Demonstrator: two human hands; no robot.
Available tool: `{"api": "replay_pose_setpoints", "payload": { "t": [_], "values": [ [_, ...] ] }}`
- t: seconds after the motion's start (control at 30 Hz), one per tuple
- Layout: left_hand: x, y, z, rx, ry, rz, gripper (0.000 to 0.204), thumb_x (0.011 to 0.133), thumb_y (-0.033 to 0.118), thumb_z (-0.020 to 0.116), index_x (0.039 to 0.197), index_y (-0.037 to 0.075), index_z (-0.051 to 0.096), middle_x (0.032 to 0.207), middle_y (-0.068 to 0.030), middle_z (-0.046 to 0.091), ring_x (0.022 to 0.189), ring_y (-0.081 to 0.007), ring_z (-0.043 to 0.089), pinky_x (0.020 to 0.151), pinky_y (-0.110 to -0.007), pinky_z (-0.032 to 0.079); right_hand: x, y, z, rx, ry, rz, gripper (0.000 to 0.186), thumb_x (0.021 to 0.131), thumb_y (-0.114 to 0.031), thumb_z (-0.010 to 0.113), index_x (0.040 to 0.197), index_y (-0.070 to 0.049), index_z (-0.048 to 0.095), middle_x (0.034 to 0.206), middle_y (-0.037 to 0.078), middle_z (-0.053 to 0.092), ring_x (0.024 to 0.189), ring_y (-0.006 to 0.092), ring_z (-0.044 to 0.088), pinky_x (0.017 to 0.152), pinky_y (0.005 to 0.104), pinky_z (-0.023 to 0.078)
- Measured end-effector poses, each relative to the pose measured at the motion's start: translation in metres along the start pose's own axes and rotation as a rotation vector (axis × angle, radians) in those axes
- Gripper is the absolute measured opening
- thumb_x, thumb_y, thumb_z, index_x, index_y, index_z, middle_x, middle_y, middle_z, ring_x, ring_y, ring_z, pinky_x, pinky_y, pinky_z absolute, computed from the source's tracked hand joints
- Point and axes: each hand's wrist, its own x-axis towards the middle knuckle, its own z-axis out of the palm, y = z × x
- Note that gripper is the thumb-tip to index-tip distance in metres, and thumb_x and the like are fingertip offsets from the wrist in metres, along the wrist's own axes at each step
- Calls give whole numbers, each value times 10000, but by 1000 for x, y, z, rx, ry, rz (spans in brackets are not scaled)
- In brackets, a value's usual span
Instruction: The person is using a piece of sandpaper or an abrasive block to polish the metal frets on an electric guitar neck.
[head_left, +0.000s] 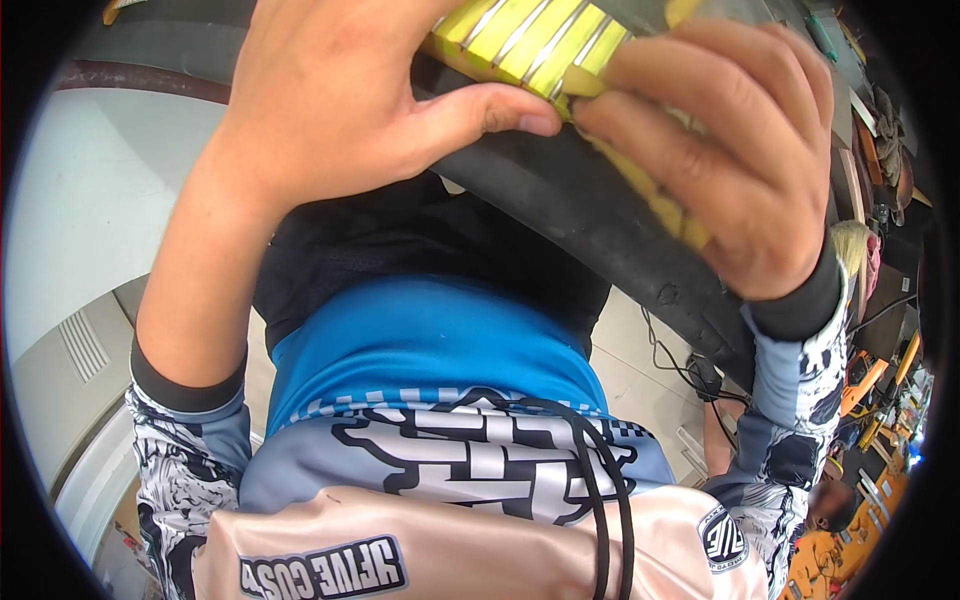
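My left hand (330, 100) is closed around a bright yellow-green block (545, 45) crossed by silvery bands, its thumb pressed along the near lower edge. The far end of the block runs out of the picture at the top. My right hand (720, 130) is closed at the block's right end, slightly blurred, with its fingertips close against it. Between those fingers is a thin yellow strip (650, 195) that trails below them toward the palm. Its material is too blurred to tell.
Beneath my hands lies a dark, curved work surface (560, 205). A white panel (110, 190) stands at the left. To the right are a pale-bristled brush (850, 245), a black cable (665, 355), and an orange surface (835, 560) crowded with tools.
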Motion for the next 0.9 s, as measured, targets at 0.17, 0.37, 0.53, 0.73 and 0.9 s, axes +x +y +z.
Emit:
{"api": "replay_pose_setpoints", "payload": {
  "t": [0.17,0.37,0.53,0.73,0.9],
  "values": [
    [-8,3,-15,58,-153,-75,790,765,593,829,1268,11,651,1175,-167,637,1108,-339,612,980,-447,423,75,-13,-40,-127,-667,55,319,698,-215,842,1013,-197,796,1078,-35,687,942,171,606,832,392,419],
    [-10,2,-11,58,-73,-29,790,763,588,831,1272,12,649,1178,-168,638,1109,-339,612,979,-450,427,98,-14,-53,-213,-790,-42,288,722,-207,838,1008,-201,807,1071,-42,685,944,171,610,851,394,413],
    [-10,-3,-1,75,5,11,787,763,583,832,1273,13,649,1184,-167,636,1107,-340,611,981,-453,425,85,8,-54,-218,-713,-54,295,737,-209,829,1031,-220,807,1070,-46,682,940,172,608,871,405,415],
    [-9,-2,-6,62,-46,-14,788,754,580,836,1270,14,651,1182,-166,637,1104,-337,611,979,-449,423,111,-11,-53,-195,-908,27,287,721,-218,816,1006,-191,800,1071,-3,701,974,202,618,884,415,424],
    [-5,5,-16,62,-119,-48,787,754,584,833,1268,15,653,1174,-167,638,1099,-337,612,977,-447,421,96,-1,-52,-132,-767,-52,321,711,-211,812,1032,-195,800,1086,-4,691,986,212,620,874,419,441]
  ]
}}
